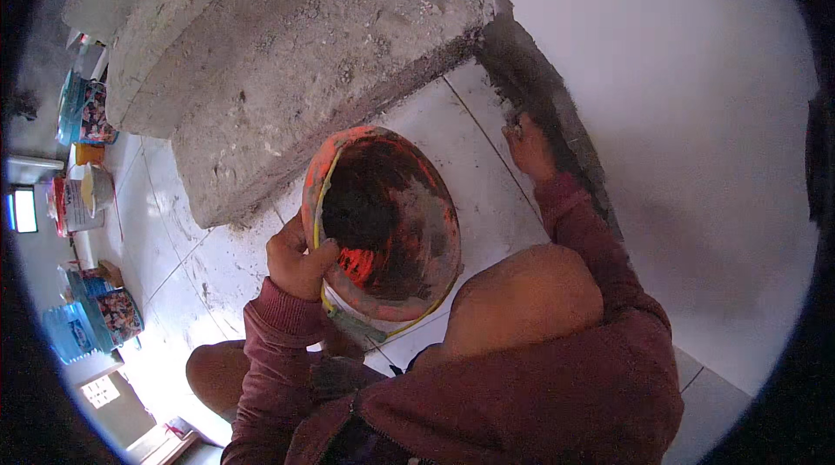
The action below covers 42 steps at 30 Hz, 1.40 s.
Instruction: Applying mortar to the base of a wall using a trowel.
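Note:
My left hand (300,260) is closed on the rim of an orange bucket (439,247), its thumb over the edge. The bucket is tilted so that its mouth shows, and grey mortar smears its inner wall. A dark mass of mortar (357,213) lies deep inside. A yellow wire handle with a green grip (352,324) hangs along the rim nearest me. Farther off to the right, my right hand (531,150) is down low beside a strip of dark grey mortar (544,86) at the foot of the wall. Its fingers are curled, and what they hold, if anything, is hidden.
Rough concrete steps (322,56) rise beyond the bucket. A white wall (678,117) stands close on my right. White floor tiles (478,195) carry crumbs and smears. Far left are blue water containers (74,330), a white pail (78,208) and a pale bowl (97,189).

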Available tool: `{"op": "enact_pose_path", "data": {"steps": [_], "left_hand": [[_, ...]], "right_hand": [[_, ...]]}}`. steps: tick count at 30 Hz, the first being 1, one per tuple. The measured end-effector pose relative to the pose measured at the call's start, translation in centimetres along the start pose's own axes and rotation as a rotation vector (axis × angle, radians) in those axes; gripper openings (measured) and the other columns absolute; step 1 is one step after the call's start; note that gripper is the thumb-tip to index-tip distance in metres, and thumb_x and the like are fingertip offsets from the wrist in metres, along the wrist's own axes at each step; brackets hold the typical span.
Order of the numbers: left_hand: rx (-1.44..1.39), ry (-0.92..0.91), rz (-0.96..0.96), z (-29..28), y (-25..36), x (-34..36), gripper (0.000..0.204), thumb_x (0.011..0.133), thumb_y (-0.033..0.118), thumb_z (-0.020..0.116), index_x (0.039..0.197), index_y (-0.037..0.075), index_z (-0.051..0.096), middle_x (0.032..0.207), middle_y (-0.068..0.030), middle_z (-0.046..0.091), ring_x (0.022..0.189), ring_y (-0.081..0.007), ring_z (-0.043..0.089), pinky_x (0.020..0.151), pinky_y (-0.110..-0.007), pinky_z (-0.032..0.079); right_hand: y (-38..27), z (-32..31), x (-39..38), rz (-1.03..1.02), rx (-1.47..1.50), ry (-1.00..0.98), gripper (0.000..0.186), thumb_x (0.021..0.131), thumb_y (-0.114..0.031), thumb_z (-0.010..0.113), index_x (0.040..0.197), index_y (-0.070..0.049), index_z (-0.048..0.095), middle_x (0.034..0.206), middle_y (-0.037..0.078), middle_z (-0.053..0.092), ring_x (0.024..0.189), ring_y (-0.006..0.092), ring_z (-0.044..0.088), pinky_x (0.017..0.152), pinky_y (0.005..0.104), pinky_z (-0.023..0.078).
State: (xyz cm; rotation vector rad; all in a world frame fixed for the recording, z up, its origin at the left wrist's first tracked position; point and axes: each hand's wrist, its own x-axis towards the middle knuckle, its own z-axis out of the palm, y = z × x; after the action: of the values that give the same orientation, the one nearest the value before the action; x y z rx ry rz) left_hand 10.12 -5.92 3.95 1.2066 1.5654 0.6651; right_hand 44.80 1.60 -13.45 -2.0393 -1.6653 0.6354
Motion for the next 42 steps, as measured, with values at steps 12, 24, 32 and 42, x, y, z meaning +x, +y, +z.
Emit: {"op": "enact_pose_path", "data": {"steps": [12,24,32,42], "left_hand": [[-0.013,0.009,-0.013,-0.3,0.7,0.1,0.032,0.06,0.003,0.051,0.092,-0.003,0.055,0.082,-0.0064,0.058,0.077,-0.013,0.052,0.072,-0.026,0.041],[-0.039,-0.02,0.004,0.1,0.2,0.4,0.035,0.059,0.0,0.051,0.093,-0.003,0.054,0.084,-0.0065,0.058,0.078,-0.0125,0.052,0.072,-0.025,0.041],[-0.074,0.015,-0.006,0.1,0.5,0.6,0.036,0.059,0.003,0.051,0.095,-0.002,0.054,0.083,-0.0059,0.058,0.077,-0.0132,0.053,0.072,-0.026,0.042],[0.013,-0.085,0.055,0.4,0.3,1.7,0.039,0.059,0.004,0.051,0.097,-0.002,0.054,0.088,-0.0084,0.058,0.082,-0.0136,0.053,0.074,-0.025,0.041]], "right_hand": [[-0.7,-0.4,2.2,0.087,-0.106,-0.147,0.039,0.079,-0.03,0.048,0.098,0.004,0.047,0.093,0.026,0.052,0.087,0.0374,0.051,0.072,0.0437,0.041],[0.1,0.1,3.4,0.077,-0.025,-0.065,0.027,0.079,-0.022,0.048,0.09,0.003,0.05,0.08,0.024,0.055,0.076,0.0397,0.053,0.065,0.0397,0.042],[0.4,-0.8,2.3,0.05,-0.069,-0.059,0.032,0.078,-0.026,0.047,0.089,0.005,0.05,0.082,0.026,0.053,0.077,0.0407,0.052,0.066,0.0416,0.041],[-1.0,-3.4,3.4,0.211,0.133,-0.077,0.027,0.08,-0.025,0.047,0.086,0.0,0.052,0.067,0.014,0.054,0.059,0.0199,0.053,0.053,0.0313,0.042]]}}
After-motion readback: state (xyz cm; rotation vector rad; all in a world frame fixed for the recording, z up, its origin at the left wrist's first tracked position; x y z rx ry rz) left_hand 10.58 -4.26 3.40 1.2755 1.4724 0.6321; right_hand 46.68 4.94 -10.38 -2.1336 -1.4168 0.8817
